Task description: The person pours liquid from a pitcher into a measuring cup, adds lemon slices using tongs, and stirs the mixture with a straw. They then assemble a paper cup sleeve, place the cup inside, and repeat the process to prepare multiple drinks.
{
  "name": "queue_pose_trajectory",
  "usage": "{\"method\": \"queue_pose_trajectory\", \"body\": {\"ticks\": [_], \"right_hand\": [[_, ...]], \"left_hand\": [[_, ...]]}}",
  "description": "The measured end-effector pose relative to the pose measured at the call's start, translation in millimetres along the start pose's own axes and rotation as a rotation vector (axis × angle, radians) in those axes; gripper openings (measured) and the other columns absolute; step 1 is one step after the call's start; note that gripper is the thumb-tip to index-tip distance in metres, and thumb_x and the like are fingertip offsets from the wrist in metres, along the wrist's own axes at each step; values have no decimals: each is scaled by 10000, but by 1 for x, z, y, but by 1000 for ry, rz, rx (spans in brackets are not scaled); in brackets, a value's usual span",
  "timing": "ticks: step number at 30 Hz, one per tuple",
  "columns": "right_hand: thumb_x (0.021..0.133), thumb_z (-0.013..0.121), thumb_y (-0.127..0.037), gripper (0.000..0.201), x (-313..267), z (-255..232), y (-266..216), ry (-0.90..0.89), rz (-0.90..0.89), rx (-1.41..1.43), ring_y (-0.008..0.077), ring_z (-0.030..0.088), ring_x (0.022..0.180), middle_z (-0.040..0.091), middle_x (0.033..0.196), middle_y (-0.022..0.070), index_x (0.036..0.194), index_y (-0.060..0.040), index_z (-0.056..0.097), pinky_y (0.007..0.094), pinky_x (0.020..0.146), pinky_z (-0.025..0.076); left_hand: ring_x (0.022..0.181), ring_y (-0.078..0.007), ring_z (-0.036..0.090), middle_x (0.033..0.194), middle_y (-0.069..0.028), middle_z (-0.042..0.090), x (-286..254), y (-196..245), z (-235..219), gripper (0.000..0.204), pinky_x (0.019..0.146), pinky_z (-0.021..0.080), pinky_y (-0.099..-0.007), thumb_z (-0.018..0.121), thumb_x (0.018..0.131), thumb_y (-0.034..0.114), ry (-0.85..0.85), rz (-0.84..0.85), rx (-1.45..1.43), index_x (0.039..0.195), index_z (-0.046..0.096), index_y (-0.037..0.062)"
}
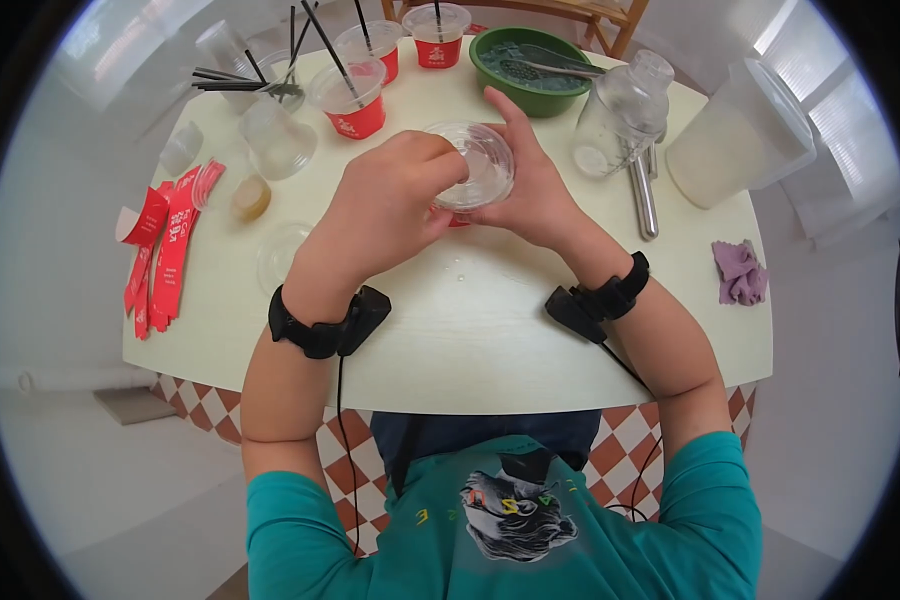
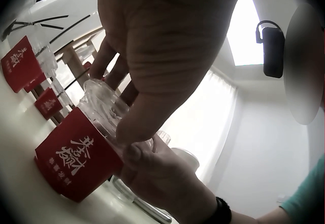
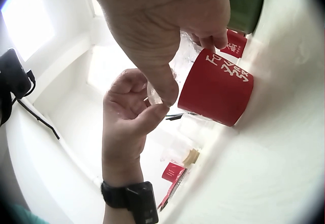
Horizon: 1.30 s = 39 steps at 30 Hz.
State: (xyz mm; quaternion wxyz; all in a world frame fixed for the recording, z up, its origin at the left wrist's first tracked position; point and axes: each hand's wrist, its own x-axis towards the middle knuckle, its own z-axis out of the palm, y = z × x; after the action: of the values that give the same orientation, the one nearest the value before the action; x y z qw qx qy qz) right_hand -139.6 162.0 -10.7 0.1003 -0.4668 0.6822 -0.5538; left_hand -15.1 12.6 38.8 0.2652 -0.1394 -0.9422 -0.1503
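Note:
A paper-sleeved plastic cup (image 2: 76,155), red with white characters, stands on the table between both hands. A clear plastic lid (image 1: 485,170) sits over its mouth. My left hand (image 1: 395,195) pinches the near-left edge of the lid, fingers curled over it and thumb below. From the right, my right hand (image 1: 535,190) grips the top of the cup at the lid's rim, its index finger pointing away. The left wrist view shows the right hand's thumb (image 2: 137,155) right at the lid's edge. In the right wrist view the left fingers partly hide the lid.
Several red cups (image 1: 357,115) with black straws stand at the back. A green basin (image 1: 530,75) with water and a strainer, a clear shaker bottle (image 1: 620,115), a metal tool (image 1: 644,195) and a pitcher (image 1: 735,140) are rightward. Red sleeves (image 1: 175,245) lie left; a purple cloth (image 1: 740,272) right.

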Motion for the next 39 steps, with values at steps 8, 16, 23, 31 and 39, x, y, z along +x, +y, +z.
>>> {"method": "queue_pose_trajectory", "body": {"ticks": [8, 16, 23, 31, 39], "right_hand": [[577, 874, -189, 1128, 0, -3, -1, -3, -11, -45, 342, 577, 1118, 570, 1197, 221, 1465, -112, 182, 391, 963, 470], [612, 858, -196, 1184, 0, 1, 2, 28, 6, 53, 338, 570, 1144, 563, 1202, 233, 1490, -106, 70, 391, 976, 462], [618, 809, -53, 1142, 0, -1, -4, -42, 83, -5, 293, 475, 1256, 503, 1274, 203, 1505, -138, 95, 382, 1096, 350], [626, 845, -173, 1050, -1, 0, 1, -39, 48, -118, 342, 503, 1237, 512, 1304, 235, 1458, -82, 212, 390, 1024, 423], [632, 837, -197, 997, -1, 0, 8, -40, 50, -154, 323, 487, 1251, 507, 1314, 223, 1434, -6, 276, 371, 1036, 411]], "left_hand": [[877, -261, 632, 1003, -66, 652, -2, -4, -5, 221, 733, 515, -338, 726, 676, 40, 4, 7, -83, 842, 580, 56], [728, -255, 612, 799, -54, 636, 1, -15, -9, 155, 619, 489, -320, 704, 694, 48, 261, 11, -16, 796, 588, 65], [678, -166, 604, 781, -55, 644, -55, -34, -64, 73, 626, 470, -254, 664, 752, 24, 469, -356, 78, 807, 617, 36], [719, -169, 591, 792, -37, 637, -135, -50, -75, 94, 658, 466, -291, 674, 763, 25, 393, -513, 258, 820, 599, 25], [864, -289, 584, 890, -89, 603, -140, -29, -64, 262, 721, 477, -359, 734, 659, 36, -167, -564, 269, 845, 549, 41]]}}
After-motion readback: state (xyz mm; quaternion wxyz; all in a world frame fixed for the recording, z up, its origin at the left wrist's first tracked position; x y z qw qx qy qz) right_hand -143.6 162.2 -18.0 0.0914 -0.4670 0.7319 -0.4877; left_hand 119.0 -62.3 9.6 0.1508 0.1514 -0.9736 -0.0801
